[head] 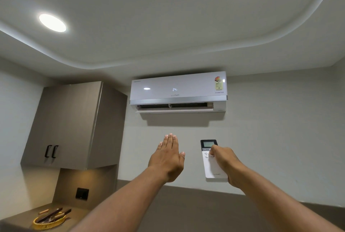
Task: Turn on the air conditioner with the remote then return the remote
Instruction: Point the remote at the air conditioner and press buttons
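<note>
The white air conditioner hangs high on the wall ahead, its display showing 24 and its lower flap open. My right hand holds the white remote upright and pointed at the unit, thumb resting on the buttons below its small screen. My left hand is raised flat beside it, to the left, fingers straight and together, holding nothing.
A brown wall cabinet with two black handles hangs at left. Below it, a counter carries a yellow woven tray with dark objects. A black wall switch plate sits above the counter. Two round ceiling lights are on.
</note>
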Demonstrator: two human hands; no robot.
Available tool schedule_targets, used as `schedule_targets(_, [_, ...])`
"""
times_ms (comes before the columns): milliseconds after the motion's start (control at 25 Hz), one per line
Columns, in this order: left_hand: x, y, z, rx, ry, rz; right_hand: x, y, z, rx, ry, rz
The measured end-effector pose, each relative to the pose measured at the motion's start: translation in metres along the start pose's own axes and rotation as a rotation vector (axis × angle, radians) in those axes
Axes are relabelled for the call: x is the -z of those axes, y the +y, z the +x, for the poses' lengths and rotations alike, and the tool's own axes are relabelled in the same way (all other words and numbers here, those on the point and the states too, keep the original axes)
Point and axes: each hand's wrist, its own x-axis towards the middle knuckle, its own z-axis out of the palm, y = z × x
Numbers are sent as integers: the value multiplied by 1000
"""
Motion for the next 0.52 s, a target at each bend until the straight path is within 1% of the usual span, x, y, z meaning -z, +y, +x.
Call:
schedule_targets(160, [0, -1, -1, 5, -6, -3, 0, 2, -1, 10, -15, -8])
schedule_targets(280, [1, 0, -1, 4, -2, -5, -3, 3, -2, 72, -25, -50])
schedule_targets(400, [0, 1, -2, 4, -1, -8, -7, 4, -3, 133, 8, -89])
schedule_targets(520, [0, 0, -3, 7, -2, -13, -9, 3, -2, 147, 63, -87])
